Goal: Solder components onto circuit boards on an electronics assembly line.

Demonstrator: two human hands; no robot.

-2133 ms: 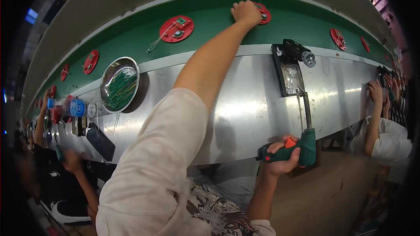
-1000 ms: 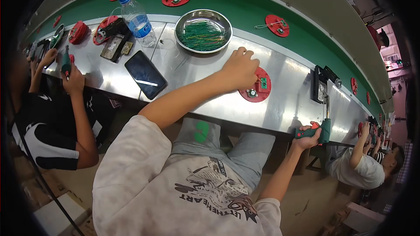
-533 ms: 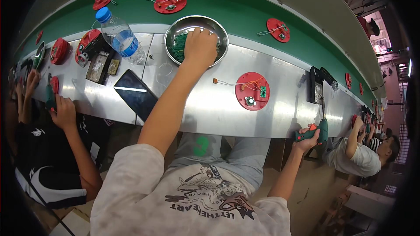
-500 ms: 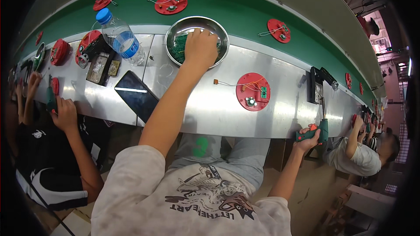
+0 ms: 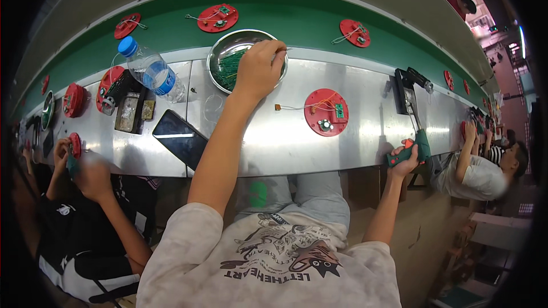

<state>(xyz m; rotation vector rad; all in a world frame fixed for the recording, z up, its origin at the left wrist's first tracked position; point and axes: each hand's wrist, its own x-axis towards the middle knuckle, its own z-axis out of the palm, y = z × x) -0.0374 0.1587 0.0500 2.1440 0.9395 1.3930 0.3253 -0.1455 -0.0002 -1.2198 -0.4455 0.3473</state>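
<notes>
My left hand [image 5: 260,68] is closed in a pinch above the right rim of a round metal bowl [image 5: 216,51]. A thin sliver, apparently a wire, pokes out past its fingertips. Inside the bowl lies a heap of thin green wires [image 5: 226,71]. My right hand [image 5: 406,159] is wrapped round the grip of a green soldering gun [image 5: 423,147] at the table's front edge. Its metal tip points up to a black stand [image 5: 406,94]. Between my hands a red disc [image 5: 319,108] with a small green circuit board and a connector on white leads rests on the metal tabletop.
A water bottle [image 5: 153,71], a black phone [image 5: 181,138] and a solder tray [image 5: 128,113] stand to the left. Along the green belt [image 5: 274,14] lie several more red discs [image 5: 217,18]. Co-workers sit on both sides, one with a hand [image 5: 94,178] at the left.
My left hand has come up out of the bowl's wires toward its right rim, fingers pinched. The right hand still holds the soldering gun. At the left, a co-worker's hands have come together at a red part.
</notes>
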